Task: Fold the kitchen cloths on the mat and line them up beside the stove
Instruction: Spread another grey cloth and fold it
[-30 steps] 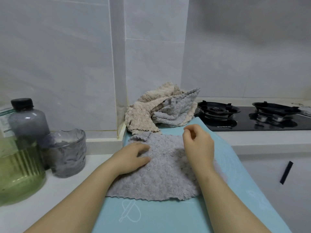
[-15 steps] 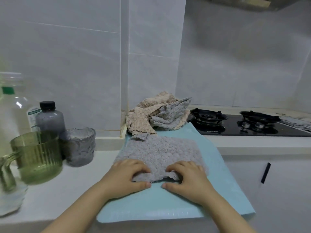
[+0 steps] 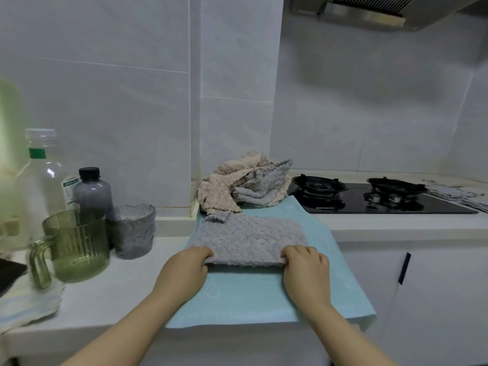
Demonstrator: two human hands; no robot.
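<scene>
A grey textured cloth (image 3: 248,237) lies flat on the light blue mat (image 3: 264,294) on the counter. My left hand (image 3: 188,268) pinches its near left corner and my right hand (image 3: 306,265) pinches its near right corner; the near edge is lifted slightly off the mat. Behind it, against the wall corner, a heap of beige cloth (image 3: 224,186) and grey cloth (image 3: 264,184) sits crumpled at the mat's far end. The black gas stove (image 3: 383,200) is to the right of the mat.
Left of the mat stand a grey glass cup (image 3: 132,231), a dark bottle (image 3: 92,191), a green pitcher (image 3: 74,247) and a clear bottle (image 3: 42,186). More grey cloths (image 3: 462,196) lie right of the stove. A range hood (image 3: 369,11) hangs above.
My hands slid from the cloth's middle to its near edge, spread to the two near corners and gripped them. The camera view pulled back and up.
</scene>
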